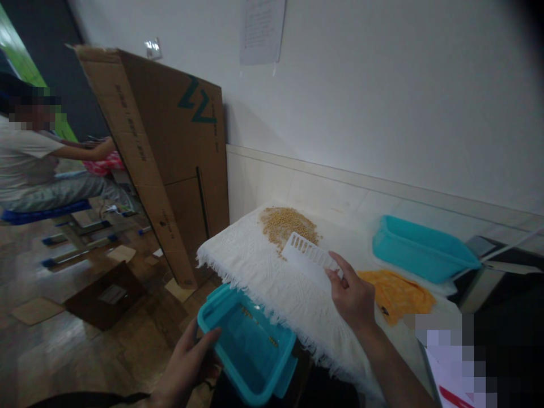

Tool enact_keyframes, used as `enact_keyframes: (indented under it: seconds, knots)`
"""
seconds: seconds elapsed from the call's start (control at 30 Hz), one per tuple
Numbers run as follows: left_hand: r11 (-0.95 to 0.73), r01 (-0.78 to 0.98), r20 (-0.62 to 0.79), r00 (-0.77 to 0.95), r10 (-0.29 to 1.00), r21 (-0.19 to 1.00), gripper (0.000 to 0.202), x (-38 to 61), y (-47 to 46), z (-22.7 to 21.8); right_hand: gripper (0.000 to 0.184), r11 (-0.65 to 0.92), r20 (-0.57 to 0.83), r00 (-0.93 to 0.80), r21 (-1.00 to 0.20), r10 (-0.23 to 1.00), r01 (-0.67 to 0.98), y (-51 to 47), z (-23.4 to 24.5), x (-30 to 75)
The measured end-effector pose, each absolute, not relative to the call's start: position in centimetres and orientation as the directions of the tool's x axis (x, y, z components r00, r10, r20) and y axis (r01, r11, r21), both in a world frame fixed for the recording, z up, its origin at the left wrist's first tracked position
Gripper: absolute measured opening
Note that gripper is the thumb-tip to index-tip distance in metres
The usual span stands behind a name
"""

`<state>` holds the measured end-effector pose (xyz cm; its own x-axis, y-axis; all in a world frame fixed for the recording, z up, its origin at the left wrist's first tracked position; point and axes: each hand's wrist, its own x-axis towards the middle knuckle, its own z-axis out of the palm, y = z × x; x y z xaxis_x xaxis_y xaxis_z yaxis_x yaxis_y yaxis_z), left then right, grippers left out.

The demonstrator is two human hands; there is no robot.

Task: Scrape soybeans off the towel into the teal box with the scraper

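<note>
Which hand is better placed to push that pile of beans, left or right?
Probably the right. The right hand holds the white scraper beside the bean pile, while the left hand is holding the teal container below the edge of the towel.

Bare left hand (187, 362) out of a dark sleeve (85, 399), bare right hand (352, 296) on an uncovered forearm (395, 374).
</note>
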<state>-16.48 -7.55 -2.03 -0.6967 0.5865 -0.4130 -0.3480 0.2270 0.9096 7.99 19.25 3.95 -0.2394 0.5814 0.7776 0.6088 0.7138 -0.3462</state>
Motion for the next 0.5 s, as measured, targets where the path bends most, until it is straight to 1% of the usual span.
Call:
enact_keyframes:
  seconds: [0.13,0.3,0.37,0.5]
  knots:
    - [0.219,-0.343,-0.404,-0.703,0.585,0.914,0.084,-16.3,-7.5,-1.4,0.045,0.712,0.769,-0.243,-0.357,0.592,0.604,19.1,4.0,7.9]
    - [0.228,-0.365,-0.428,-0.7,0.571,0.902,0.089,-16.3,-7.4,-1.1,0.045,0.728,0.772,-0.251,-0.361,0.584,0.583,18.8,4.1,7.7]
    - [0.219,-0.362,-0.419,-0.693,0.586,0.906,0.088,-16.3,-7.5,-0.8,0.045,0.737,0.781,-0.258,-0.345,0.569,0.581,18.8,4.1,7.7]
    - [0.226,-0.353,-0.415,-0.682,0.602,0.908,0.085,-16.2,-7.7,-0.2,0.043,0.78,0.823,-0.278,-0.281,0.496,0.558,18.7,4.1,7.5]
